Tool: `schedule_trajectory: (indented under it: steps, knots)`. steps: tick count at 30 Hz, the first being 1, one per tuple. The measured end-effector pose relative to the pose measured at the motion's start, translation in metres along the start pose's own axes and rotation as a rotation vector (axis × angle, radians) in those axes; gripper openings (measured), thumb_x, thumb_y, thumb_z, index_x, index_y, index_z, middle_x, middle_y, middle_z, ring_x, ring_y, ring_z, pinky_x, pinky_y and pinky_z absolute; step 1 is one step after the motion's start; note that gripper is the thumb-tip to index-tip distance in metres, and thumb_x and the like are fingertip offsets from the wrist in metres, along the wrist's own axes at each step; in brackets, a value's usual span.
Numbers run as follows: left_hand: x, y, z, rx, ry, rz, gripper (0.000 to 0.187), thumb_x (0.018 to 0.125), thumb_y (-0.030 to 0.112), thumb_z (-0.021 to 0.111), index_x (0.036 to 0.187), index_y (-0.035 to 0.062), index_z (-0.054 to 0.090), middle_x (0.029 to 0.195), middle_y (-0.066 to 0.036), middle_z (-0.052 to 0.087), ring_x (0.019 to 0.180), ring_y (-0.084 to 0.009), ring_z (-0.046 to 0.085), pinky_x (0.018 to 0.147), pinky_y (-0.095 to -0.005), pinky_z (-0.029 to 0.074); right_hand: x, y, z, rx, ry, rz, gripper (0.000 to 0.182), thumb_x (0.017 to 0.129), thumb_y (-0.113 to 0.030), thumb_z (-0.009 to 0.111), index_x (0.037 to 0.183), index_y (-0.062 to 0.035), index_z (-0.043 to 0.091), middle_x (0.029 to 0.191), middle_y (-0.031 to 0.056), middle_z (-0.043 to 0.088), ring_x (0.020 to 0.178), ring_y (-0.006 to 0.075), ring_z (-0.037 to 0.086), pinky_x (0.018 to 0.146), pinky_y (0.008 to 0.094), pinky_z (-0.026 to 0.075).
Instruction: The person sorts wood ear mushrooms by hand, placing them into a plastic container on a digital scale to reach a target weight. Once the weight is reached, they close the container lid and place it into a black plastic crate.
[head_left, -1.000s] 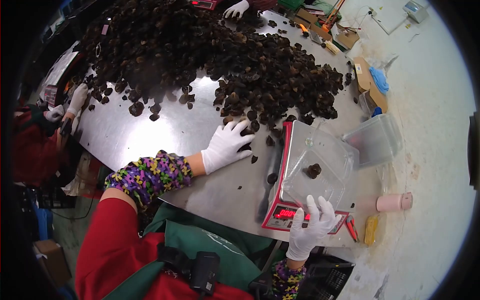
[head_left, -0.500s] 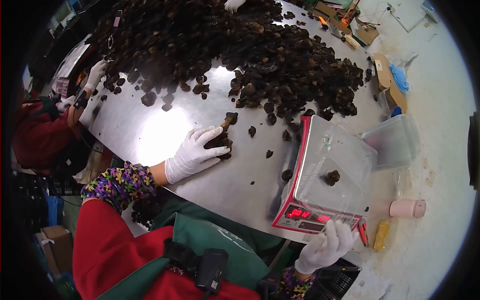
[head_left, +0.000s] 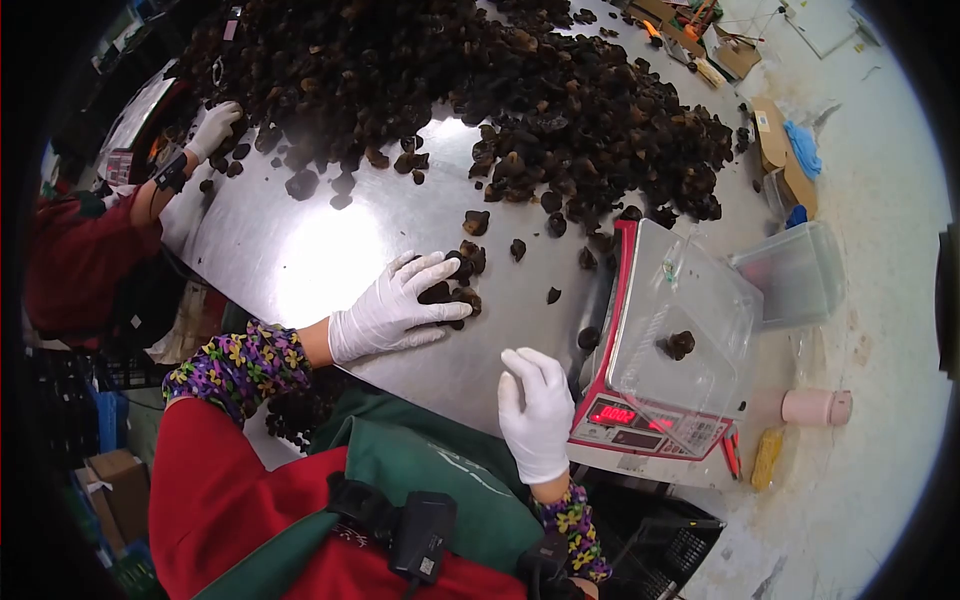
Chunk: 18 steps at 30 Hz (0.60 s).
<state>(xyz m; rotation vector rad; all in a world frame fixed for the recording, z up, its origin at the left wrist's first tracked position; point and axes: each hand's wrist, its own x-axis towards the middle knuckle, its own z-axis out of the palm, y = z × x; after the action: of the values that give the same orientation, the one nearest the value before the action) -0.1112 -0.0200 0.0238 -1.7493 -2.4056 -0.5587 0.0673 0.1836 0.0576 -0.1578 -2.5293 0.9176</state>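
My left hand [head_left: 392, 312], in a white glove, rests on the metal table with its fingers spread over a few dark brown pieces [head_left: 466, 298] that look like dried wood ear mushrooms. Beside the fingertips lies another piece [head_left: 476, 222]. My right hand [head_left: 537, 410], gloved too, is raised over the table's near edge, left of the scale. Its fingers are stretched upward and slightly bent, with nothing visible in them. The red-rimmed digital scale [head_left: 640, 345] has a clear plastic cover and one dark piece [head_left: 681, 345] on it. Its red display [head_left: 613, 413] is lit.
A large heap of dark pieces [head_left: 400, 80] covers the far table [head_left: 260, 230]. A co-worker's gloved hand [head_left: 215, 128] touches its left edge. Right of the scale are a clear plastic bin [head_left: 800, 275], a pink roll [head_left: 817, 407], a yellow item [head_left: 767, 459] and a red cutter [head_left: 732, 452].
My right hand has moved left from the scale's front to beside its left corner. My left hand has shifted slightly, its fingers still over the pieces. The number on the scale's display has changed.
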Motion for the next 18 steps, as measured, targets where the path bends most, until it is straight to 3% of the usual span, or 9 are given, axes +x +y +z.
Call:
schedule_trajectory:
  steps: [4,8,10,11,14,15,16,18]
  knots:
    - [0.0,-0.004,-0.003,-0.169,0.062,-0.09,0.071,0.076,0.034,0.084,0.141,0.0202,0.058,0.15,-0.027,0.04,0.138,-0.0458,0.041,0.111,-0.0531,0.039,0.007,-0.002,0.01,-0.067,-0.075,0.033,0.03,0.084,-0.009,0.071,0.114,-0.009,0.069,0.112,0.0099,0.065,0.097,0.0319,0.064,0.082,0.0406,0.053]
    - [0.013,-0.01,-0.006,-0.249,0.117,-0.226,0.086,0.072,0.043,0.086,0.147,0.018,0.051,0.152,-0.031,0.036,0.14,-0.0492,0.038,0.114,-0.0529,0.036,-0.003,-0.003,0.009,-0.076,-0.067,0.018,0.029,0.084,-0.009,0.071,0.113,-0.0091,0.07,0.11,0.0097,0.065,0.095,0.031,0.065,0.082,0.0398,0.053]
    - [0.027,-0.012,-0.004,-0.236,0.075,-0.214,0.095,0.069,0.049,0.088,0.148,0.0118,0.049,0.153,-0.034,0.032,0.143,-0.0509,0.032,0.117,-0.0535,0.032,-0.012,-0.007,-0.003,-0.019,0.021,-0.1,0.028,0.084,-0.009,0.071,0.112,-0.0091,0.07,0.107,0.0093,0.066,0.091,0.0304,0.065,0.08,0.0397,0.053]
    - [0.033,-0.012,0.0,-0.185,0.047,-0.201,0.093,0.073,0.058,0.082,0.148,0.0152,0.049,0.154,-0.03,0.033,0.144,-0.0498,0.031,0.117,-0.0554,0.03,-0.015,-0.012,-0.015,-0.056,0.046,-0.166,0.026,0.083,-0.009,0.071,0.11,-0.0089,0.071,0.105,0.0078,0.067,0.089,0.0278,0.066,0.077,0.0382,0.053]
    - [0.048,-0.004,0.007,-0.14,-0.073,-0.113,0.089,0.076,0.063,0.077,0.149,0.0205,0.049,0.155,-0.026,0.035,0.146,-0.047,0.03,0.117,-0.0573,0.03,-0.02,-0.029,-0.059,-0.185,0.143,-0.251,0.023,0.085,-0.007,0.068,0.108,-0.0049,0.072,0.104,0.0111,0.068,0.092,0.0289,0.067,0.079,0.0387,0.054]
    - [0.049,-0.002,0.01,-0.072,-0.071,-0.056,0.073,0.079,0.058,0.075,0.141,0.0237,0.057,0.148,-0.018,0.047,0.142,-0.0407,0.039,0.111,-0.0559,0.036,-0.024,-0.026,-0.071,-0.247,0.209,-0.245,0.023,0.086,-0.008,0.067,0.109,-0.0043,0.072,0.104,0.0112,0.068,0.092,0.0291,0.067,0.079,0.039,0.054]
    - [0.047,0.0,0.013,-0.075,-0.065,-0.046,0.073,0.079,0.058,0.075,0.141,0.0237,0.057,0.148,-0.018,0.047,0.142,-0.0407,0.039,0.111,-0.0559,0.036,-0.027,-0.022,-0.084,-0.31,0.276,-0.241,0.023,0.087,-0.009,0.066,0.109,-0.0037,0.071,0.104,0.0114,0.068,0.092,0.0294,0.067,0.08,0.0394,0.054]
    - [0.037,0.003,0.016,-0.115,-0.149,-0.057,0.055,0.081,0.05,0.076,0.127,0.0227,0.065,0.134,-0.012,0.055,0.131,-0.0345,0.048,0.105,-0.0527,0.04,-0.033,-0.013,-0.109,-0.447,0.379,-0.16,0.025,0.094,-0.012,0.061,0.116,-0.0042,0.068,0.105,0.0121,0.067,0.097,0.0314,0.065,0.086,0.0418,0.052]
